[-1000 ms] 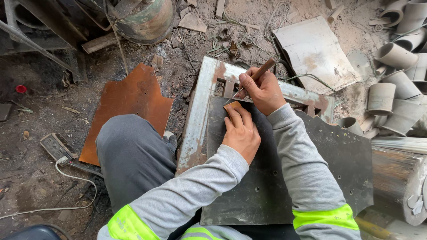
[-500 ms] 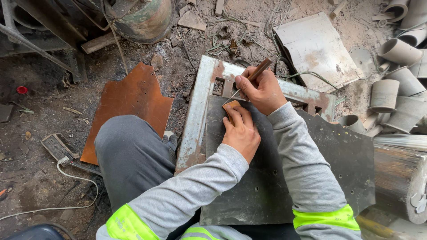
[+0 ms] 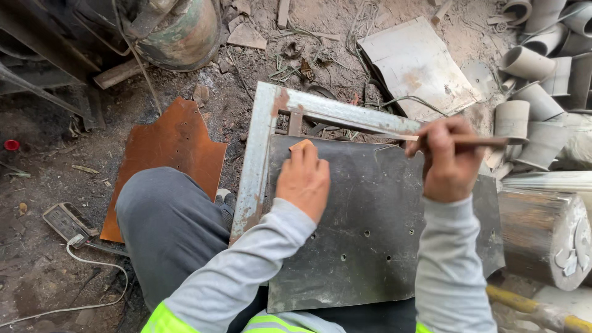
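A dark metal sheet (image 3: pixel 376 228) with small holes lies on the ground inside a light metal angle frame (image 3: pixel 256 166). My left hand (image 3: pixel 303 180) rests flat on the sheet's upper left part, its fingertips on a small brown block (image 3: pixel 301 145) at the sheet's top edge. My right hand (image 3: pixel 449 161) is over the sheet's top right edge, fingers closed around a thin brown rod (image 3: pixel 478 141) whose thin tip points left along the frame's top rail. My grey-trousered knee (image 3: pixel 166 228) is beside the frame's left rail.
A rusty orange plate (image 3: pixel 166 154) lies left of the frame. A pale sheet (image 3: pixel 416 65) lies beyond it. Several short grey pipe pieces (image 3: pixel 524 61) are stacked at the right, with a large cylinder (image 3: pixel 542 234) below. A power strip (image 3: pixel 66 223) with white cable lies at left.
My right hand has swung with the rod from the frame's top left area to the sheet's right edge. My left hand stays on the block.
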